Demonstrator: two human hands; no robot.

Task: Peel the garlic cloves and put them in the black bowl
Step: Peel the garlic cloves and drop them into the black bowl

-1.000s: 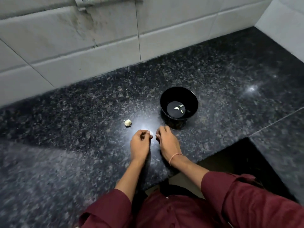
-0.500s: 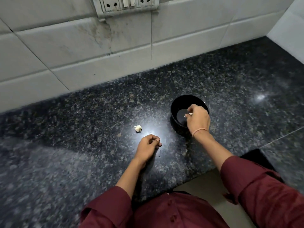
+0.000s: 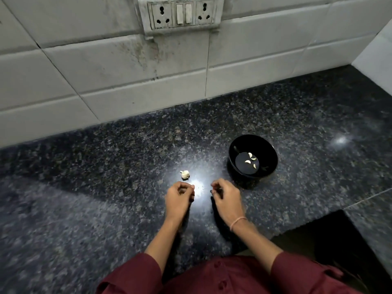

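The black bowl (image 3: 267, 150) stands on the dark granite counter (image 3: 106, 166) with several peeled garlic cloves (image 3: 247, 161) on its bottom. A small white garlic bulb (image 3: 185, 174) lies to the left of the bowl. Just in front of the bulb is my left hand (image 3: 178, 199), its fingers curled and thumb against the fingertips. A bright glare beside it hides whether it pinches anything. My right hand (image 3: 226, 198) hovers in front of the bowl, left of its near edge. Its fingers are curled too, and nothing shows in them.
A white tiled wall (image 3: 127, 81) with a socket panel (image 3: 180, 15) rises behind the counter, and a side wall (image 3: 377, 58) closes the far right. The counter edge steps back at a dark gap (image 3: 331, 236) at the near right.
My right hand carried a clove into the bowl, left it there and came back beside my left hand. The left hand stayed in place. The camera tilted upward.
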